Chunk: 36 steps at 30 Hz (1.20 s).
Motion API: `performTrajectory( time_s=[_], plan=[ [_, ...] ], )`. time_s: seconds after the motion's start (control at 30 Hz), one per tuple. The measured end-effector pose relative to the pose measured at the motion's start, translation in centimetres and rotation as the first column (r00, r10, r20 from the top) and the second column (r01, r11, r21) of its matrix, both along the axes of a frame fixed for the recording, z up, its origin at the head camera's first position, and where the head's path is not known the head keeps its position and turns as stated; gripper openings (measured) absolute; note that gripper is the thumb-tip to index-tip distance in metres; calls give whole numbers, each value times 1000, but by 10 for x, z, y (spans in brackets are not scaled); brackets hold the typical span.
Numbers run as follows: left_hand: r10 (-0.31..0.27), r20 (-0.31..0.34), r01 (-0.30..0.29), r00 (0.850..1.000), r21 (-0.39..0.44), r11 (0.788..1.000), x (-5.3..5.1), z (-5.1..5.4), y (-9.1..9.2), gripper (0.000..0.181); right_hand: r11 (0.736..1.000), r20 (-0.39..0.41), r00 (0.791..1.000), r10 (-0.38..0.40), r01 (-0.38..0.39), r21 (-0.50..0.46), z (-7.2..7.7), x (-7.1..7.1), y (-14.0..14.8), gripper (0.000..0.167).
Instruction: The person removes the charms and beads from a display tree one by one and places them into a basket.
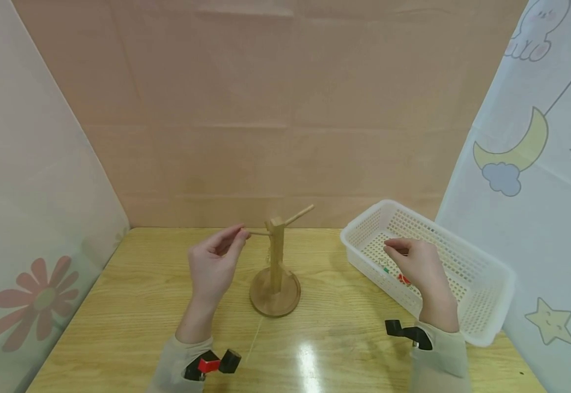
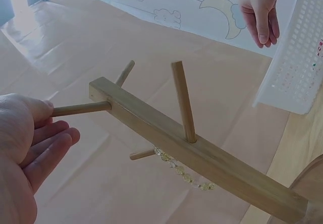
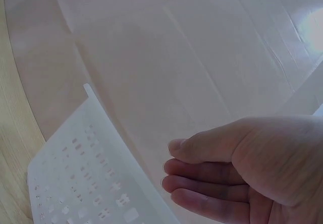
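Note:
A wooden stand [image 1: 277, 256] with a square post, several pegs and a round base [image 1: 271, 303] stands upright on the table. My left hand [image 1: 213, 268] pinches the outer tip of one peg [image 2: 83, 109] between thumb and forefinger; the other fingers are loosely bent. From a lower peg hangs a bracelet of clear and yellowish beads [image 2: 184, 174], partly hidden behind the post. Over the white basket [image 1: 504, 284] is my right hand [image 1: 419, 265], thumb near the relaxed fingers and nothing visible between them. Small red [image 1: 403, 279] and green pieces lie in the basket.
The light wooden table [image 1: 133, 305] ends at a pinkish cloth backdrop [image 1: 275, 109]. White printed cloths hang at the left [image 1: 25, 164] and right [image 1: 560, 207]. The basket stands near the right cloth.

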<state>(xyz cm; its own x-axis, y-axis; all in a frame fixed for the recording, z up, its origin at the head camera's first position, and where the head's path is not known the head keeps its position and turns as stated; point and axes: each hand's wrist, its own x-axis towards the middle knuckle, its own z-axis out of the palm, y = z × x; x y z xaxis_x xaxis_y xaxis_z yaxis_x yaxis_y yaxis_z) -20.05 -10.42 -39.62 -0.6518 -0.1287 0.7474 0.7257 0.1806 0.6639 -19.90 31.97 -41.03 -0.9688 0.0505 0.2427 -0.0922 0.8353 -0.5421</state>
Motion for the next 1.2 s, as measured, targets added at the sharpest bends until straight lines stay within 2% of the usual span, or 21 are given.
performTrajectory(
  time_s=[0.37,0.6,0.8,0.97,1.2],
  plan=[
    [108,64,-112,992,70,991,1,3,-2,13,1000,-1,1000,9,-9,1,2,1,0,30],
    [107,75,-117,991,143,983,-2,3,-3,12,1000,-4,1000,22,-22,1,4,1,-4,32],
    [121,87,-134,989,164,977,-4,3,-7,10,1000,-8,1000,22,-22,-14,6,2,-10,33],
    [143,130,-162,981,152,975,-12,3,-11,12,999,-23,999,36,-36,-20,9,1,-16,32],
    [91,163,-114,982,139,984,-30,6,-8,13,999,-28,999,44,-45,-22,11,2,-17,30]
  ],
)
